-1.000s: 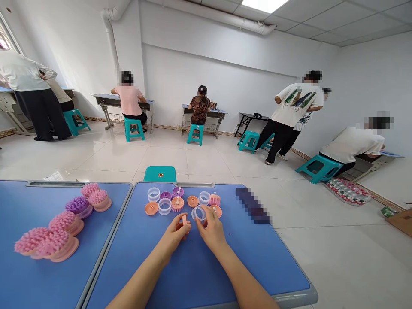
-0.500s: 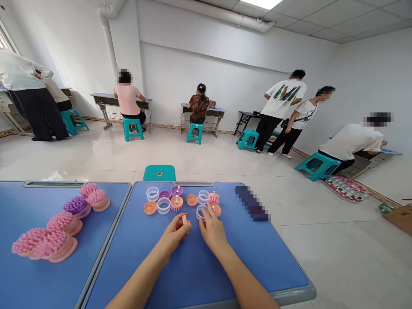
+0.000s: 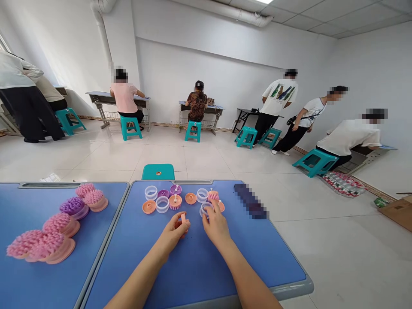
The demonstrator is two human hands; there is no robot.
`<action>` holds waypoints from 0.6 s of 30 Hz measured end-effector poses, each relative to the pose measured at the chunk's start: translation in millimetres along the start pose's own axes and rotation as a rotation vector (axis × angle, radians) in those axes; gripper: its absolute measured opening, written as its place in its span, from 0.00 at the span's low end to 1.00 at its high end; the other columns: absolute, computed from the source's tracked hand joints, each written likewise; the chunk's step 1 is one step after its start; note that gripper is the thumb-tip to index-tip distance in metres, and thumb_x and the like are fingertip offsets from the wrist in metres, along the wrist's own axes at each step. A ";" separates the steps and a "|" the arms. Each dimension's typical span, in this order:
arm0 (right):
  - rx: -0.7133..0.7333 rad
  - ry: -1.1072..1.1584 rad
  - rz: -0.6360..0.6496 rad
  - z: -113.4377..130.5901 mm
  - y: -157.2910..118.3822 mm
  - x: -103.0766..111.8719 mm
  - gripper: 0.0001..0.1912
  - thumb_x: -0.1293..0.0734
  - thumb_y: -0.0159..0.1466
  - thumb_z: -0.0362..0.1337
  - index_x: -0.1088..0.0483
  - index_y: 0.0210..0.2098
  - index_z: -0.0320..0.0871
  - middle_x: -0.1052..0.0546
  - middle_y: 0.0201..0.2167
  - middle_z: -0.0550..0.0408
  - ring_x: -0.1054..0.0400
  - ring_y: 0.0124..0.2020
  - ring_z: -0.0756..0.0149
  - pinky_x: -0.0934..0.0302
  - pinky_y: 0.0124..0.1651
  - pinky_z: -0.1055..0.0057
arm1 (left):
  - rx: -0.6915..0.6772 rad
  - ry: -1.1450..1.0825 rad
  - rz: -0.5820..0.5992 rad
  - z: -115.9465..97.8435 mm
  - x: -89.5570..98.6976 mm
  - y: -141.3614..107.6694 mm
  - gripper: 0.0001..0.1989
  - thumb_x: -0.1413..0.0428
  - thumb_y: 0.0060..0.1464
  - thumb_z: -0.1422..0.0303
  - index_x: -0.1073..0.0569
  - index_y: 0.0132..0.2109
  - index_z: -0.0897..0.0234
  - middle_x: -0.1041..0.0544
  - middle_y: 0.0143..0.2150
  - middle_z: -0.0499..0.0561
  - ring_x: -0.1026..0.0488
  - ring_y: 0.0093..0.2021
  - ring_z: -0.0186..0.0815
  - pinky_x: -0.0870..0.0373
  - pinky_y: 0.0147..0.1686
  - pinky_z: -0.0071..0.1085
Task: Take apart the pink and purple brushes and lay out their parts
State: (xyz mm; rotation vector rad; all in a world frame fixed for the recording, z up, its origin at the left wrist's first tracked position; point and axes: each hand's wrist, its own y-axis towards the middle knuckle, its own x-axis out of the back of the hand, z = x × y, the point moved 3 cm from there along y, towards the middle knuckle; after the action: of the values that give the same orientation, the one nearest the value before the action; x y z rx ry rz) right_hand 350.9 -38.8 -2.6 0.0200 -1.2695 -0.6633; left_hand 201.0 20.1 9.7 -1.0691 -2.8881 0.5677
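My left hand (image 3: 174, 227) pinches a small pink plastic piece (image 3: 183, 219) upright between finger and thumb. My right hand (image 3: 216, 225) grips a clear plastic ring (image 3: 206, 209) by its edge. Loose parts lie just beyond both hands on the blue desk (image 3: 199, 266): clear rings (image 3: 162, 204), peach round brush bases (image 3: 149, 207), and pink bristle heads (image 3: 175, 201). A purple bristle piece (image 3: 163, 193) lies among them. Finished pink and purple bristle brushes (image 3: 61, 223) are heaped on the neighbouring blue desk (image 3: 25, 206), away from my hands.
A long pixelated object (image 3: 250, 201) lies at the desk's right rear. A teal stool (image 3: 158, 172) stands beyond the far edge. Several people sit or stand at other desks across the tiled floor, and a cardboard box (image 3: 399, 212) sits at the right.
The view has drifted slightly left and the desks sit further left in the frame. My right hand has shifted a little right with the ring. A standing person at the right has moved farther back.
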 end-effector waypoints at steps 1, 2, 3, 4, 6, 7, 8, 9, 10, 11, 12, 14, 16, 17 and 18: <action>0.003 0.004 -0.004 -1.0 -0.1 -0.6 0.09 0.41 0.59 0.28 0.30 0.35 0.41 0.35 0.55 0.42 0.35 0.51 0.53 0.34 0.41 0.62 | 0.000 0.003 -0.001 0.3 0.2 0.0 0.29 0.43 0.41 0.54 0.35 0.50 0.61 0.28 0.39 0.50 0.34 0.35 0.32 0.38 0.36 0.29; 0.011 0.008 -0.005 -1.8 -0.3 -1.4 0.10 0.42 0.59 0.27 0.30 0.35 0.42 0.35 0.54 0.43 0.34 0.50 0.54 0.34 0.41 0.62 | -0.001 0.004 -0.001 0.5 0.3 0.0 0.29 0.43 0.41 0.54 0.35 0.50 0.61 0.28 0.39 0.50 0.34 0.35 0.33 0.37 0.37 0.29; 0.020 0.014 -0.005 -2.5 -0.5 -2.4 0.11 0.42 0.59 0.27 0.31 0.36 0.42 0.35 0.54 0.43 0.34 0.49 0.54 0.34 0.41 0.62 | -0.001 0.002 0.001 0.7 0.3 -0.2 0.30 0.43 0.41 0.54 0.35 0.51 0.61 0.28 0.39 0.50 0.33 0.35 0.33 0.37 0.37 0.29; 0.029 0.021 -0.005 -3.0 -0.8 -3.2 0.12 0.42 0.58 0.26 0.31 0.37 0.42 0.34 0.53 0.43 0.33 0.49 0.54 0.34 0.41 0.62 | 0.000 -0.002 0.004 0.9 0.4 -0.5 0.30 0.43 0.41 0.54 0.35 0.51 0.61 0.28 0.40 0.51 0.33 0.36 0.33 0.37 0.38 0.30; 0.045 0.049 -0.016 -3.3 -1.6 -3.6 0.13 0.42 0.58 0.26 0.31 0.40 0.42 0.34 0.52 0.43 0.33 0.48 0.53 0.34 0.41 0.61 | -0.003 -0.021 0.010 0.8 0.5 -1.3 0.30 0.42 0.42 0.55 0.36 0.52 0.61 0.29 0.41 0.51 0.32 0.38 0.34 0.36 0.41 0.31; 0.052 0.074 -0.038 -2.9 -2.1 -2.6 0.14 0.42 0.58 0.27 0.31 0.41 0.42 0.33 0.51 0.42 0.33 0.48 0.53 0.34 0.40 0.60 | -0.008 -0.036 0.016 0.7 0.6 -1.7 0.30 0.42 0.42 0.56 0.36 0.53 0.61 0.29 0.43 0.51 0.32 0.40 0.35 0.36 0.42 0.31; 0.063 0.107 -0.075 -2.0 -2.9 -0.5 0.14 0.42 0.58 0.28 0.32 0.43 0.42 0.33 0.50 0.42 0.34 0.48 0.53 0.33 0.40 0.60 | -0.015 -0.053 0.023 0.6 0.7 -2.1 0.31 0.41 0.42 0.56 0.36 0.53 0.61 0.29 0.44 0.51 0.32 0.42 0.36 0.36 0.44 0.31; 0.076 0.152 -0.129 -0.7 -4.0 2.6 0.14 0.42 0.59 0.29 0.32 0.44 0.42 0.33 0.49 0.41 0.34 0.48 0.53 0.33 0.40 0.60 | -0.023 -0.069 0.033 0.8 0.7 -2.4 0.31 0.41 0.42 0.57 0.36 0.53 0.61 0.30 0.45 0.52 0.32 0.44 0.37 0.36 0.46 0.31; 0.094 0.207 -0.189 0.9 -5.6 6.4 0.14 0.42 0.60 0.30 0.32 0.44 0.42 0.32 0.48 0.42 0.34 0.47 0.54 0.33 0.39 0.61 | -0.035 -0.083 0.046 1.1 0.7 -2.6 0.31 0.40 0.42 0.57 0.36 0.54 0.60 0.30 0.46 0.52 0.33 0.46 0.38 0.37 0.47 0.32; 0.119 0.274 -0.237 2.9 -7.6 10.0 0.13 0.43 0.61 0.31 0.32 0.43 0.42 0.31 0.46 0.42 0.33 0.44 0.56 0.33 0.37 0.63 | -0.049 -0.096 0.065 1.7 0.4 -2.6 0.32 0.40 0.42 0.57 0.37 0.54 0.60 0.30 0.47 0.52 0.33 0.47 0.38 0.37 0.48 0.32; 0.149 0.351 -0.255 5.3 -9.7 13.0 0.13 0.43 0.62 0.32 0.31 0.43 0.43 0.30 0.44 0.44 0.31 0.39 0.60 0.33 0.35 0.65 | -0.062 -0.110 0.084 2.4 0.0 -2.5 0.32 0.39 0.42 0.57 0.37 0.54 0.60 0.30 0.47 0.52 0.33 0.48 0.39 0.37 0.48 0.33; 0.231 0.523 -0.168 11.3 -13.7 15.1 0.12 0.41 0.62 0.33 0.32 0.44 0.44 0.29 0.40 0.48 0.33 0.28 0.69 0.34 0.28 0.71 | -0.087 -0.169 0.124 3.9 -1.0 -2.0 0.31 0.38 0.42 0.58 0.36 0.54 0.59 0.30 0.48 0.52 0.33 0.49 0.40 0.37 0.49 0.34; 0.317 0.668 -0.003 17.5 -17.4 13.7 0.14 0.38 0.61 0.34 0.32 0.46 0.47 0.30 0.39 0.52 0.38 0.21 0.75 0.36 0.24 0.74 | -0.097 -0.265 0.153 5.1 -2.0 -1.3 0.29 0.37 0.41 0.60 0.35 0.52 0.58 0.30 0.48 0.51 0.34 0.50 0.40 0.36 0.49 0.34; 0.348 0.715 0.052 19.7 -18.9 12.8 0.14 0.37 0.60 0.35 0.32 0.47 0.49 0.31 0.39 0.53 0.39 0.21 0.76 0.36 0.24 0.75 | -0.092 -0.312 0.163 5.7 -2.3 -0.9 0.28 0.37 0.41 0.60 0.34 0.51 0.57 0.30 0.48 0.51 0.34 0.51 0.40 0.36 0.50 0.34; 0.369 0.743 0.074 21.1 -19.9 12.1 0.15 0.37 0.60 0.34 0.32 0.47 0.50 0.32 0.39 0.54 0.38 0.22 0.76 0.36 0.25 0.75 | -0.083 -0.351 0.170 6.2 -2.6 -0.6 0.27 0.37 0.41 0.61 0.33 0.50 0.57 0.29 0.48 0.50 0.34 0.51 0.40 0.36 0.50 0.34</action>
State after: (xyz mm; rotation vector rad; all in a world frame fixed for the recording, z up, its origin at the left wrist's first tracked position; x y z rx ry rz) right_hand 325.1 -53.5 7.4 0.4792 -0.6497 -0.2961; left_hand 201.8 16.0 4.4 -1.3635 -3.1592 0.7128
